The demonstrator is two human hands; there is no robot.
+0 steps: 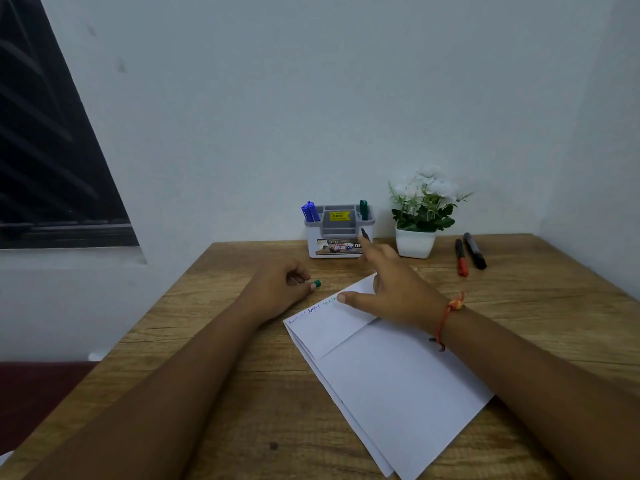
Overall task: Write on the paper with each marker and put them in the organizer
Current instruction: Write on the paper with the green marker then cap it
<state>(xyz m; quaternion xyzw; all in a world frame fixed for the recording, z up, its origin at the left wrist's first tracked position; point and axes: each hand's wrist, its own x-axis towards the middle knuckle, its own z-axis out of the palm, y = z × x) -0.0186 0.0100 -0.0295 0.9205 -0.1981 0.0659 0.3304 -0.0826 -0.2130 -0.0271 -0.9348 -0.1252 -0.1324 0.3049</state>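
Observation:
A white folded paper (388,375) lies on the wooden table (242,393), with blue writing along its far edge. My left hand (277,289) rests beside it, pinching a green marker cap (316,284). My right hand (391,289) hovers over the paper's far corner, thumb spread; a dark marker end (364,233) sticks out past its fingers toward the organizer, the rest hidden. The grey-and-white organizer (339,237) stands at the back, holding two blue markers (309,212) on its left and a green marker (363,209) on its right. A red marker (461,258) and a black marker (474,251) lie at the right.
A white pot of white flowers (417,216) stands right of the organizer, close to my right hand. The table backs onto a pale wall, with another wall close on the right. A dark window (52,150) is at the left.

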